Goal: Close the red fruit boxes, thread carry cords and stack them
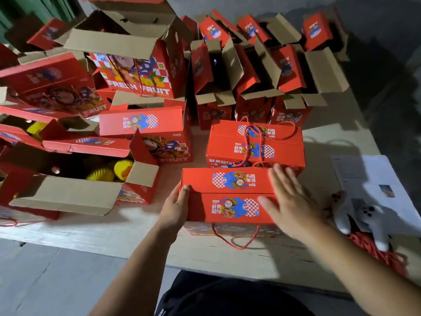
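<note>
A person's two bare hands press on a closed red cardboard fruit box [227, 195] with cartoon print at lower centre of the frame, on a pale wooden desk [136, 238]. The left hand [176, 207] clasps the box's left end, thumb on the top flap and fingers down the side, its grip holding the box. The right hand [288, 198] lies flat on the right part of the lid with fingers spread wide, its grip around nothing. A red twisted carry cord [237, 240] hangs in a loop from the near face of this box onto the desk.

Just behind it, touching or nearly so, stands a second closed red box [255, 144] with a red cord handle [252, 137] looped over its top. At left of the frame, an open red box [75, 179] shows yellow foam-netted fruit [114, 171] inside, its brown flaps spread. Across the upper part of the frame, many more red boxes with raised flaps [250, 71] crowd the desk, and one open box marked FRESH FRUIT [136, 65] sits on top of others at upper left.

At right of the frame lie white printed paper sheets [373, 179], a small grey-and-white plush toy [366, 215] and, at the desk's near edge, a bundle of red cords [378, 254].
</note>
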`<state>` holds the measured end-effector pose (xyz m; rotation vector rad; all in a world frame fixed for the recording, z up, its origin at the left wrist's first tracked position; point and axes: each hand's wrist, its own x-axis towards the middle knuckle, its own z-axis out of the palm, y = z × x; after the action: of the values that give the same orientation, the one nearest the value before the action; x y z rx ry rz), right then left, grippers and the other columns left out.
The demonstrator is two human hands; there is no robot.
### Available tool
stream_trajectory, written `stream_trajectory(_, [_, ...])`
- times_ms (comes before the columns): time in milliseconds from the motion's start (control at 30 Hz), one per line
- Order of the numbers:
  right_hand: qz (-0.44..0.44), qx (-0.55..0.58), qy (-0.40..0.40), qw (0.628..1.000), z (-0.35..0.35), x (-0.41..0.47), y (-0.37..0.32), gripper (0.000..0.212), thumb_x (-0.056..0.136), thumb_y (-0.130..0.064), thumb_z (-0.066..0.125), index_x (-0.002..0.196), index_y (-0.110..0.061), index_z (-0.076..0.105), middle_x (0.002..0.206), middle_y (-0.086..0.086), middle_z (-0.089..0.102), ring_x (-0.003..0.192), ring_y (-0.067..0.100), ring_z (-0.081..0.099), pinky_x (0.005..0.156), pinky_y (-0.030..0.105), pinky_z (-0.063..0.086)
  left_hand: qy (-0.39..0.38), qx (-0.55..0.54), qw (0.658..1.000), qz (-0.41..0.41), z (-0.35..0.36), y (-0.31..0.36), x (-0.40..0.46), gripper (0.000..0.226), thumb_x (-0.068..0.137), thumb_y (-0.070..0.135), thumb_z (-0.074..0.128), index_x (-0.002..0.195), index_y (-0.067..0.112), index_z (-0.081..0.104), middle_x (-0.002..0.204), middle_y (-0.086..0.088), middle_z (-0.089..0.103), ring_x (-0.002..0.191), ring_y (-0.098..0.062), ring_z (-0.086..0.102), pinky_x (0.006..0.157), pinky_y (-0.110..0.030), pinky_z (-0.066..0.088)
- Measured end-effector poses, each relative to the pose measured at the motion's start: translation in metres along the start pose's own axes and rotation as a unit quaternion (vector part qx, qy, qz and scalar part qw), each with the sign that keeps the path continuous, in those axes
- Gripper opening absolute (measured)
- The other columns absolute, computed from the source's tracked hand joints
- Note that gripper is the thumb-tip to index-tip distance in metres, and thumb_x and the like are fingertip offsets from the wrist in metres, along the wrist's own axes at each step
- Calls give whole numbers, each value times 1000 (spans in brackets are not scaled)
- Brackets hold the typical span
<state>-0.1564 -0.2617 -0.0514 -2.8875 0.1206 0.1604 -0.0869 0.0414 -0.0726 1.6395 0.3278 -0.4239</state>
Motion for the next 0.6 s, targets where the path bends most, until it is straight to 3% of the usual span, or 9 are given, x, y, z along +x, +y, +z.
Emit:
stream_trajectory(67, [40, 145, 4, 989, 0, -3, 10, 86, 99, -67, 39, 164, -34, -5, 172, -8, -14, 158, 12, -3, 126, 40, 18, 3, -16, 1000, -26, 1, 2, 2, 31, 108, 50, 47, 127, 34, 65, 114, 0, 78, 94, -12, 77, 72, -29, 62])
stream_trajectory(100, [65, 263, 6, 962, 3, -2, 6, 85, 101, -53, 51, 164, -33, -2, 173, -6, -4, 158, 12, 6, 126, 40, 20, 0, -28, 999, -38, 3, 2, 3, 31, 106, 53, 50, 124, 33, 66, 112, -2, 79, 95, -16, 78, 75, -35, 63])
stream_trajectory(167, [126, 465, 33, 876, 9, 3, -9, 78, 102, -32, 61, 163, -40, 14, 165, -8, 32, 146, 11, 38, 117, 39, 36, -2, -49, 998, -45, 6, 3, 3, 40, 95, 63, 63, 120, 33, 67, 106, 0, 81, 95, -20, 79, 78, -41, 65])
stream_trajectory(200, [158, 517, 52, 840, 10, 5, -14, 69, 102, -30, 63, 157, -48, 27, 153, -14, 49, 133, 9, 54, 108, 37, 46, 0, -55, 997, -44, 7, 4, 4, 47, 88, 66, 67, 119, 32, 67, 103, 1, 81, 93, -20, 79, 76, -40, 65])
stream_trajectory(300, [201, 568, 58, 796, 10, 7, -16, 39, 101, -34, 64, 133, -53, 54, 125, -17, 70, 103, 3, 70, 85, 32, 56, 2, -58, 997, -43, 6, 5, 4, 53, 82, 67, 70, 119, 29, 67, 99, 2, 82, 90, -21, 80, 66, -34, 64])
stream_trajectory(400, [221, 596, 32, 771, 2, 5, -19, 36, 102, -31, 62, 136, -43, 57, 128, -10, 70, 107, 10, 71, 91, 41, 58, -4, -93, 994, -60, 5, 5, 2, 48, 90, 57, 71, 126, 25, 66, 104, -6, 81, 94, -27, 79, 72, -41, 65])
stream_trajectory(467, [216, 596, 25, 773, -10, -1, -26, 38, 105, -28, 58, 141, -40, 54, 133, -7, 67, 114, 17, 68, 100, 49, 55, -29, -134, 988, -78, 1, 10, -7, 40, 98, 41, 70, 131, 19, 65, 102, -11, 80, 88, -30, 79, 68, -41, 63])
stream_trajectory(533, [198, 593, 32, 780, -27, -10, -33, 41, 107, -24, 54, 146, -37, 51, 134, -6, 66, 116, 18, 67, 102, 49, 54, -58, -168, 980, -90, -5, 20, -19, 43, 94, 30, 71, 133, 11, 64, 99, -17, 79, 81, -33, 79, 62, -39, 62])
stream_trajectory(600, [181, 599, 37, 779, -53, -21, -36, 42, 108, -19, 51, 145, -38, 52, 128, -10, 69, 114, 15, 68, 101, 44, 55, -81, -189, 976, -72, -10, 37, -32, 55, 83, 28, 73, 134, 12, 64, 110, -25, 76, 90, -38, 78, 67, -43, 63])
